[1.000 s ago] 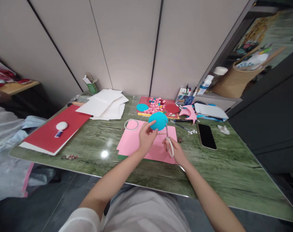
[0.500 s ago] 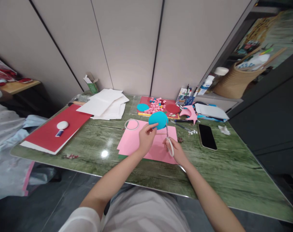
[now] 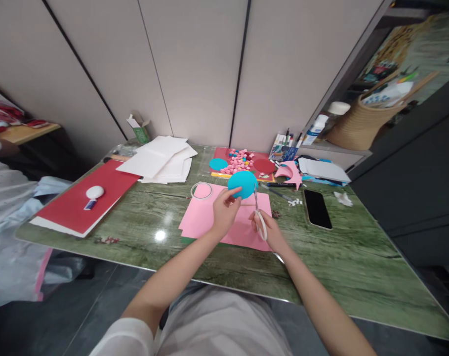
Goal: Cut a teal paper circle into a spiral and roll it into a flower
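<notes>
One blue disc [image 3: 243,182], probably light, creasable paper, suits a rim hold: I see left-hand fingers [image 3: 233,191] pinching its lower edge, right hand [image 3: 271,231] gripping scissors [image 3: 257,201].

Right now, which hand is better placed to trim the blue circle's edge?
Probably the right hand: it holds the scissors, which reach the right-hand edge of the blue circle. The left hand is occupied holding that circle.
</notes>
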{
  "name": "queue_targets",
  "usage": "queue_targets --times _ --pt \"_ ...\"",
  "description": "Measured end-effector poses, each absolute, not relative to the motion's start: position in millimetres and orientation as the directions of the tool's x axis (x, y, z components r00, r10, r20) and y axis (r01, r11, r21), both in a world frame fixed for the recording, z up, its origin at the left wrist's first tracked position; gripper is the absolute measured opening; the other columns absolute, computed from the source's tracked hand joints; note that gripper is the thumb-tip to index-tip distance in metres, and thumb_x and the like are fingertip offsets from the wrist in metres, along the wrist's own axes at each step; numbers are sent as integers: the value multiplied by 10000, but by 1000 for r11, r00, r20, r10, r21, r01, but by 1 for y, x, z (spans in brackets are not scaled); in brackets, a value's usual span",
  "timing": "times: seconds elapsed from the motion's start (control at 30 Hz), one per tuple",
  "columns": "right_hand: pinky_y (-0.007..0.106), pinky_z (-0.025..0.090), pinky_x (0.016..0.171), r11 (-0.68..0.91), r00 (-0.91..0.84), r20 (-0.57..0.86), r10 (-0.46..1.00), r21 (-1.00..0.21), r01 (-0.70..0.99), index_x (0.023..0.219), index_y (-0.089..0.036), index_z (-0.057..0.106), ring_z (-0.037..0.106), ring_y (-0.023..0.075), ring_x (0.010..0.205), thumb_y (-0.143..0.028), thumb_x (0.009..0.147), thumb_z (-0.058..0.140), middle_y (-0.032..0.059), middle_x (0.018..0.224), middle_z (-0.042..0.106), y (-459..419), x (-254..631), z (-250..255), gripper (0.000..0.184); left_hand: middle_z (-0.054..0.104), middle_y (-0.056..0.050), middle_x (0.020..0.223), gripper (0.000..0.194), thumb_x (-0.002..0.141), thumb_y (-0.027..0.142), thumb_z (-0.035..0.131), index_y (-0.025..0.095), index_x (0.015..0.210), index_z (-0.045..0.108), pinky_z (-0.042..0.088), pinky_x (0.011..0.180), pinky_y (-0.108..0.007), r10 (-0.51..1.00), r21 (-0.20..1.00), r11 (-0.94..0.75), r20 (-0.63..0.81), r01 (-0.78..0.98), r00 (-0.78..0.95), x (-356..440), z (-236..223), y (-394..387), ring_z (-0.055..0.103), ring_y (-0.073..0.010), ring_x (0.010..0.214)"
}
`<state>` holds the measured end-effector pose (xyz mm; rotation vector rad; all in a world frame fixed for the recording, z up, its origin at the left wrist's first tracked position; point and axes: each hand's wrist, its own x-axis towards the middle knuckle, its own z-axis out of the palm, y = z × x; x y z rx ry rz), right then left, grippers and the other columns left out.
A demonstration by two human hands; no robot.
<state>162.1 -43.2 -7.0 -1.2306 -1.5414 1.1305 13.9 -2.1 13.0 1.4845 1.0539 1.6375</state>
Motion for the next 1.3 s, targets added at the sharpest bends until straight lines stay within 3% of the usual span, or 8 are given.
queue_targets --times 1.3 --pt "232 350 538 121 -170 88 981 -973 198 813 -179 493 440 108 544 -441 841 385 -20 579 476 -44 160 -8 285 573 -38 797 241 733 219 546 178 954 632 417 645 -241 900 905 -425 422 -2 -110 14 14 -4 511 -117 719"
